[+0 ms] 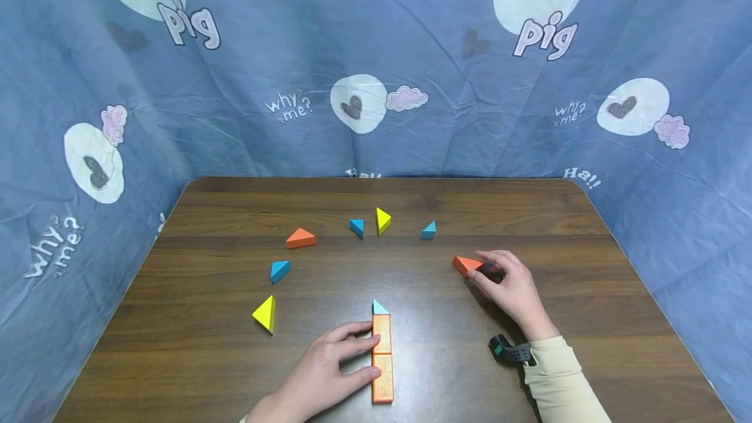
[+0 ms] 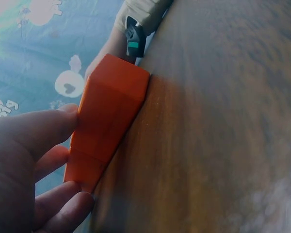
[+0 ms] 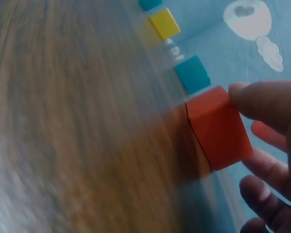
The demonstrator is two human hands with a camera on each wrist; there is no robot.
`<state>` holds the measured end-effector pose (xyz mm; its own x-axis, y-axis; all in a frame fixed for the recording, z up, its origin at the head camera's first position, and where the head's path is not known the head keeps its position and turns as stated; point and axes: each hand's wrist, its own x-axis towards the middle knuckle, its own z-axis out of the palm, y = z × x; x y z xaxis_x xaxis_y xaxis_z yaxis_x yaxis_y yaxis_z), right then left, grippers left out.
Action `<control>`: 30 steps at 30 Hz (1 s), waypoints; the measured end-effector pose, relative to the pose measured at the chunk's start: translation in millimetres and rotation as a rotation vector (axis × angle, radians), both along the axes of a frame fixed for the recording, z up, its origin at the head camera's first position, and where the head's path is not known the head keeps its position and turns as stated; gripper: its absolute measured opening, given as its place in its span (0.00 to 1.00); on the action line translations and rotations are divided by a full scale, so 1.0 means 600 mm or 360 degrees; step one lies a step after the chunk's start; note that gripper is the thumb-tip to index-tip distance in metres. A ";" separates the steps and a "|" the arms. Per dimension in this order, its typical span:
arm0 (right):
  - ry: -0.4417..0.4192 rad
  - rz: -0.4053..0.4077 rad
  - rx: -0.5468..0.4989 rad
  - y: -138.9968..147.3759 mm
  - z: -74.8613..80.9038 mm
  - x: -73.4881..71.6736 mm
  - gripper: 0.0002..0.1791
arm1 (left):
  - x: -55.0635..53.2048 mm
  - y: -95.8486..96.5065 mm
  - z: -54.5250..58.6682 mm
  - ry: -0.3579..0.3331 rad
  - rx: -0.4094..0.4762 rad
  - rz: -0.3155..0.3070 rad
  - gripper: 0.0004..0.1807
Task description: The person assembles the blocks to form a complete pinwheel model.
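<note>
Two orange blocks [image 1: 382,377] lie end to end in a line on the table, with a small pale-blue triangular block [image 1: 380,307] at their far end. My left hand [image 1: 329,364] comes from the left, and its fairly straight fingers and thumb rest against the orange blocks' left edge. In the left wrist view, the fingertips touch the side of the orange blocks [image 2: 104,111]. Farther right, my right hand [image 1: 514,289] pinches a red triangular block [image 1: 464,265] between thumb and fingers. The right wrist view shows this red block [image 3: 220,131] low over the wood.
An arc of triangular blocks spreads across the table [image 1: 205,344]: a yellow one [image 1: 266,314], a blue one [image 1: 280,271], a red one [image 1: 301,238], then blue [image 1: 357,227], yellow [image 1: 383,220] and blue [image 1: 429,230] along the back. A printed blue curtain [image 1: 364,31] hangs behind.
</note>
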<state>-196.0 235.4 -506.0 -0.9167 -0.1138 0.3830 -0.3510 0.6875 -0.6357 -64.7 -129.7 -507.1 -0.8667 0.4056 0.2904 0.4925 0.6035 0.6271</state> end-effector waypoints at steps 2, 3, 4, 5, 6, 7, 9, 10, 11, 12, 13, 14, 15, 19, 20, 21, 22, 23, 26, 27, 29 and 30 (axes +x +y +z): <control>-0.0029 0.0009 0.0010 -0.001 0.000 0.000 0.22 | 0.000 0.000 0.000 0.0010 0.0006 -0.0002 0.25; -0.0039 0.0011 0.0014 -0.001 -0.001 0.000 0.21 | 0.000 0.000 0.000 0.0012 0.0006 -0.0002 0.25; -0.0050 0.0013 0.0015 -0.002 -0.001 -0.001 0.21 | 0.000 0.000 0.000 0.0015 0.0004 -0.0001 0.25; -0.0057 0.0012 0.0019 -0.002 -0.002 -0.001 0.20 | 0.000 0.000 0.001 0.0019 0.0004 0.0000 0.25; -0.0059 0.0010 0.0024 -0.002 -0.003 -0.001 0.20 | 0.000 0.000 0.001 0.0018 0.0004 0.0001 0.25; -0.0053 0.0009 0.0028 -0.002 -0.004 -0.002 0.19 | 0.001 0.000 0.001 0.0017 0.0005 0.0003 0.25; -0.0039 0.0003 0.0039 -0.003 -0.006 -0.003 0.18 | 0.001 0.000 0.001 0.0014 0.0007 0.0007 0.25; -0.0032 -0.0001 0.0044 -0.003 -0.007 -0.003 0.18 | 0.001 0.000 0.002 0.0015 0.0007 0.0008 0.25; -0.0022 -0.0004 0.0049 -0.003 -0.008 -0.003 0.18 | 0.001 0.000 0.002 0.0020 0.0006 0.0009 0.25; -0.0013 -0.0006 0.0053 -0.003 -0.008 -0.003 0.18 | 0.001 0.000 0.002 0.0025 0.0006 0.0010 0.25; -0.0006 -0.0007 0.0057 -0.003 -0.009 -0.004 0.18 | 0.001 0.000 0.001 0.0031 0.0006 0.0011 0.25; -0.0004 -0.0008 0.0060 -0.003 -0.009 -0.003 0.18 | 0.001 0.000 0.001 0.0036 0.0007 0.0011 0.24; -0.0004 -0.0008 0.0061 -0.003 -0.008 -0.003 0.18 | 0.001 0.000 0.001 0.0040 0.0007 0.0011 0.24; -0.0016 -0.0016 0.0074 -0.002 -0.008 -0.002 0.19 | 0.001 0.000 0.000 0.0043 0.0001 0.0018 0.24; -0.0019 -0.0021 0.0081 -0.002 -0.008 -0.002 0.19 | 0.001 0.000 0.000 0.0040 0.0000 0.0019 0.24; -0.0025 -0.0024 0.0084 -0.002 -0.007 -0.002 0.19 | 0.001 0.000 0.000 0.0037 -0.0002 0.0020 0.24; -0.0029 -0.0027 0.0086 -0.002 -0.007 -0.002 0.19 | 0.001 0.000 0.000 0.0035 -0.0004 0.0020 0.24; -0.0032 -0.0030 0.0091 -0.002 -0.007 -0.002 0.19 | 0.001 0.000 0.000 0.0030 -0.0003 0.0018 0.24; -0.0038 -0.0019 0.0101 -0.001 -0.005 -0.002 0.19 | 0.000 0.000 0.001 0.0030 -0.0002 0.0013 0.24; -0.0042 -0.0011 0.0104 -0.001 -0.004 -0.001 0.19 | 0.000 0.000 0.001 0.0032 -0.0001 0.0012 0.24; -0.0051 -0.0004 0.0115 -0.002 -0.002 -0.001 0.19 | 0.000 0.001 0.001 0.0041 0.0003 0.0009 0.24; -0.0057 -0.0003 0.0121 -0.002 -0.002 -0.001 0.19 | 0.000 0.001 0.002 0.0049 0.0005 0.0007 0.24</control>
